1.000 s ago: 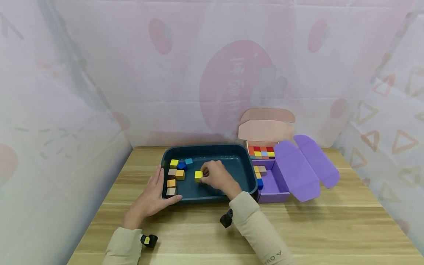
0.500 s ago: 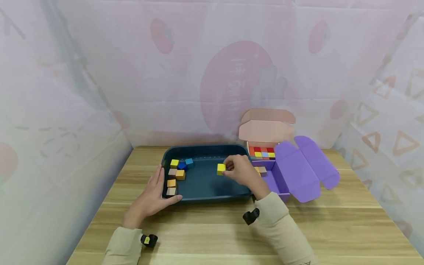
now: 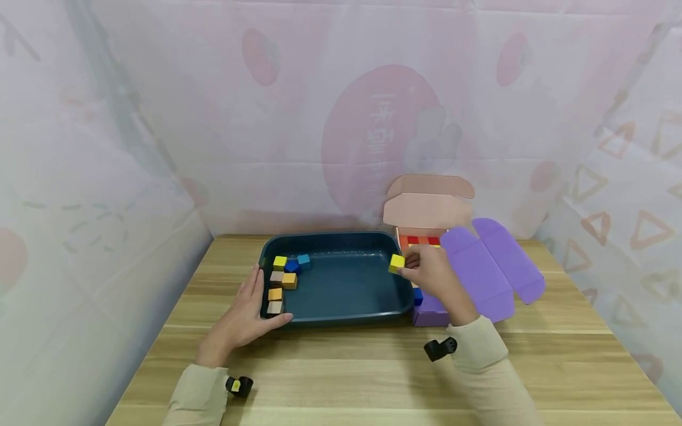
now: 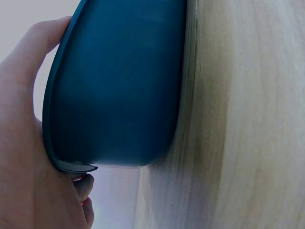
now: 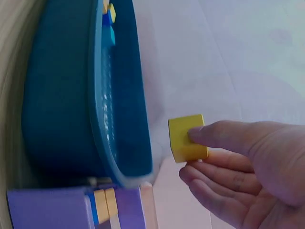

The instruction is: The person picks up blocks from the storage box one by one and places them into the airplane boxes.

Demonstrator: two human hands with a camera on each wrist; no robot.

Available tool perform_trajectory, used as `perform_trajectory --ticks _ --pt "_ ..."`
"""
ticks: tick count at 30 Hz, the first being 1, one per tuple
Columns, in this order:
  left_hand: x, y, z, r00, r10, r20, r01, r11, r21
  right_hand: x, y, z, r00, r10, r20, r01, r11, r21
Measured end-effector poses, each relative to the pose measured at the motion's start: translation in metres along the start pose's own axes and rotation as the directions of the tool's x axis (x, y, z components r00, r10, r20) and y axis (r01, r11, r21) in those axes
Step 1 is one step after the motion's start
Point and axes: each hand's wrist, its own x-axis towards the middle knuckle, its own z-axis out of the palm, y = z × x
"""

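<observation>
- Two hands work at a dark teal plastic tray [image 3: 341,316] on a light wooden table [image 3: 346,378], each doing its own job.
- The right hand [image 3: 433,277] pinches a small yellow wooden cube [image 3: 396,263] between thumb and fingertips, the fingers curled round it, so that most of the cube juts out clear of the fingers toward the tray.
- Seen from the right wrist, the thumb lies across one face of the yellow cube [image 5: 188,138] and the other fingers sit behind and under it; the cube hangs in the air, touching nothing else.
- It sits above the tray's right rim, on the tray side of the fingertips; an open purple cardboard box [image 3: 428,313] lies just below the hand and beyond it.
- That box holds a few cubes, a blue one [image 3: 418,296] showing just under the fingers.
- The left hand [image 3: 242,316] lies flat against the tray's left end, fingers straight along the wall and thumb along the near edge, apparently steadying it.
- Just inside that wall, past the left fingertips, sits a cluster of coloured cubes [image 3: 285,278].
- Behind the purple box stands an open pink cardboard box [image 3: 428,204] with rows of cubes.
</observation>
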Motion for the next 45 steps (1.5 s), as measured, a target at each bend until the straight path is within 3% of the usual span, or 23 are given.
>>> perform_trajectory --ticks 6,11,17,25,36,45 --pt "0.0 0.001 -0.002 1.0 0.003 0.005 -0.003 1.0 -0.002 -0.009 0.016 -0.014 0.994 0.079 -0.08 -0.078 0.997 0.012" --pt "0.001 0.0 -0.004 1.0 0.002 0.004 -0.002 1.0 0.002 -0.014 0.023 -0.02 0.976 0.167 -0.142 -0.176 0.983 -0.059" --pt "0.0 0.0 -0.004 1.0 -0.003 0.003 0.003 1.0 0.0 -0.018 0.034 -0.012 0.942 0.232 -0.244 -0.271 0.953 -0.139" --pt "-0.001 0.003 -0.001 1.0 0.006 0.0 -0.006 1.0 -0.017 -0.021 0.048 0.003 0.905 0.235 -0.354 -0.336 0.906 -0.257" --pt "-0.003 0.0 -0.003 1.0 0.004 -0.003 -0.004 1.0 -0.003 -0.016 0.055 0.025 0.895 0.285 -0.344 -0.395 0.865 -0.31" --pt "-0.006 -0.001 -0.002 1.0 -0.004 -0.004 0.004 1.0 -0.007 -0.01 0.06 0.036 0.9 0.29 -0.326 -0.39 0.87 -0.302"
